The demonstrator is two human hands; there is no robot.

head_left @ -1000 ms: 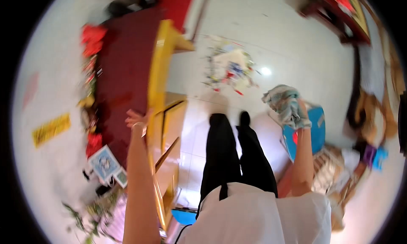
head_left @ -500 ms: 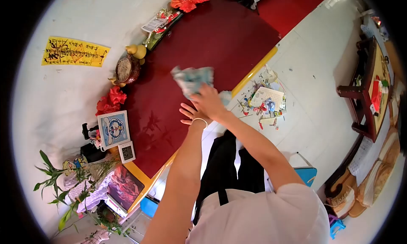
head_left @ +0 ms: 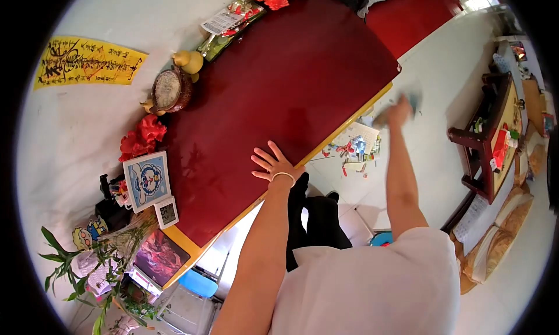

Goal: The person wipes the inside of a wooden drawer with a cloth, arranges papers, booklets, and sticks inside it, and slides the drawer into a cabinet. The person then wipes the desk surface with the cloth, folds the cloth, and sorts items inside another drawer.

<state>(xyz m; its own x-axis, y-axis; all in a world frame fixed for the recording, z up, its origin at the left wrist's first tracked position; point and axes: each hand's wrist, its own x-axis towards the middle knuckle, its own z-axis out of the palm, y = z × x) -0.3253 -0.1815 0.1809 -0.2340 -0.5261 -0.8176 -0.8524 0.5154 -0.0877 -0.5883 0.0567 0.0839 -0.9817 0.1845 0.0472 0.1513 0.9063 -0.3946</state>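
My left hand point(head_left: 276, 165) lies on the dark red tabletop point(head_left: 273, 73) near its yellow front edge, fingers spread and holding nothing. Out past that edge, over the pale floor, my right hand point(head_left: 399, 111) is closed on a light blue-grey cloth point(head_left: 415, 102). Motion smears the cloth, and most of it is hidden behind the hand. Below the right hand, a heap of litter point(head_left: 356, 149) with paper and small coloured bits lies on the floor.
Along the wall stand a brown pot point(head_left: 169, 90), a yellow gourd point(head_left: 189, 61), red ornaments point(head_left: 143, 138), a framed picture point(head_left: 147, 181) and a small digital clock point(head_left: 166, 212). A leafy plant point(head_left: 108, 265) is lower left. A wooden table point(head_left: 495, 137) stands at right.
My right hand has swept the cloth off the tabletop to the right, out over the floor. My left hand stays on the table near its edge, now apart from the right.
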